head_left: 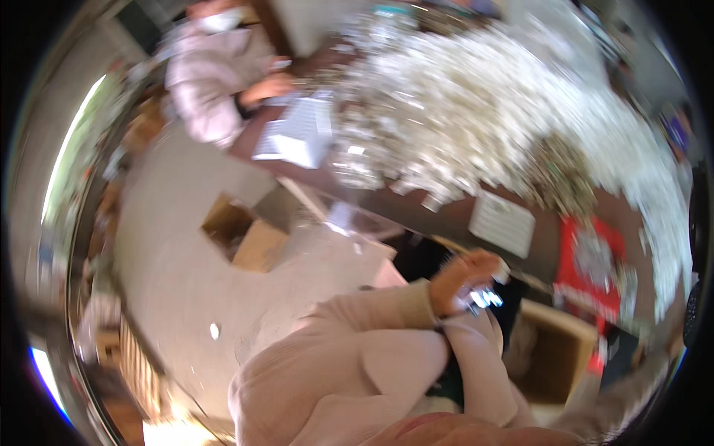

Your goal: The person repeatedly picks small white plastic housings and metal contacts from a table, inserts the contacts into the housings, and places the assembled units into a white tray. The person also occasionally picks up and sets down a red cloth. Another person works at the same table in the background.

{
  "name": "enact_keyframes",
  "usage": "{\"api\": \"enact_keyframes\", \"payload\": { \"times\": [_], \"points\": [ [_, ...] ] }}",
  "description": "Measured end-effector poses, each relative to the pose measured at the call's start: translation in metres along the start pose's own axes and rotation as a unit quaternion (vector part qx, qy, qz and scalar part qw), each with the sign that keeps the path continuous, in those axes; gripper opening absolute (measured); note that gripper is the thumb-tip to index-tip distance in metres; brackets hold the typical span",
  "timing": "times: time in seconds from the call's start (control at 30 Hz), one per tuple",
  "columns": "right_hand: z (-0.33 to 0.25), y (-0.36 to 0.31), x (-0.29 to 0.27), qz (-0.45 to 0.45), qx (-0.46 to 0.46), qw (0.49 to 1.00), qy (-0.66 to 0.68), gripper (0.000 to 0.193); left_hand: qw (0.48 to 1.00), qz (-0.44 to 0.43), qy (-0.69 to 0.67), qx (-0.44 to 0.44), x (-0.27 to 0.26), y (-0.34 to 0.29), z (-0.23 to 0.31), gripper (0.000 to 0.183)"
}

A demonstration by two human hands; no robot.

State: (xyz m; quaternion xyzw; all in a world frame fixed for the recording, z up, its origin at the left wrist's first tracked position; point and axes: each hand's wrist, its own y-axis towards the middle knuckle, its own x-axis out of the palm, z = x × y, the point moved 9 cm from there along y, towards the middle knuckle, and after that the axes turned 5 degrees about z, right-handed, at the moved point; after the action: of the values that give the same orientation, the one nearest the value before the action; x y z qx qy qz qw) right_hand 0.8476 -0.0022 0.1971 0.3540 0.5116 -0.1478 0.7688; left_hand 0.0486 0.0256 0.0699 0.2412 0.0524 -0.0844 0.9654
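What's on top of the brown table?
The brown table bears a big heap of whitish pieces, a smaller brownish pile, a pale rectangular panel and a red thing, among others. Blur hides detail; the tabletop beneath the heap is covered.

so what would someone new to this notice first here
Most likely the huge, blurred heap of whitish pieces spread over the dark brown table, with a bright red item near the table's right end. Next, perhaps, the bright glint of a small shiny thing at the person's left hand, just below the table edge. An open cardboard box also stands out on the floor at left.
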Motion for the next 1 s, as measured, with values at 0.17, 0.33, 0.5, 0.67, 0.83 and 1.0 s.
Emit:
{"api": "enact_keyframes", "payload": {
  "times": [0.17,0.33,0.5,0.67,0.83,1.0],
  "points": [
    [-0.077,-0.068,0.047,0.021,-0.054,0.983,0.173,0.032,0.856,-0.055,-0.414,-0.304,0.035,-0.015,-0.026,0.023],
    [-0.166,-0.119,0.058,0.064,-0.032,0.925,0.373,0.027,0.806,0.078,-0.398,-0.43,0.019,-0.018,-0.041,0.025],
    [-0.224,-0.15,-0.022,0.068,-0.032,0.947,0.311,0.025,0.828,0.015,-0.461,-0.32,0.034,-0.005,-0.031,0.021],
    [-0.409,-0.306,-0.142,-0.139,-0.162,0.613,0.761,0.009,0.801,0.014,-0.493,-0.34,0.042,0.002,-0.033,0.017],
    [-0.495,-0.391,-0.214,-0.145,-0.246,0.534,0.796,0.015,0.797,0.074,-0.506,-0.321,0.021,0.004,-0.023,0.014],
    [-0.506,-0.402,-0.221,-0.143,-0.253,0.499,0.816,0.016,0.798,0.101,-0.517,-0.293,0.007,0.003,-0.024,0.019]
  ]
}}
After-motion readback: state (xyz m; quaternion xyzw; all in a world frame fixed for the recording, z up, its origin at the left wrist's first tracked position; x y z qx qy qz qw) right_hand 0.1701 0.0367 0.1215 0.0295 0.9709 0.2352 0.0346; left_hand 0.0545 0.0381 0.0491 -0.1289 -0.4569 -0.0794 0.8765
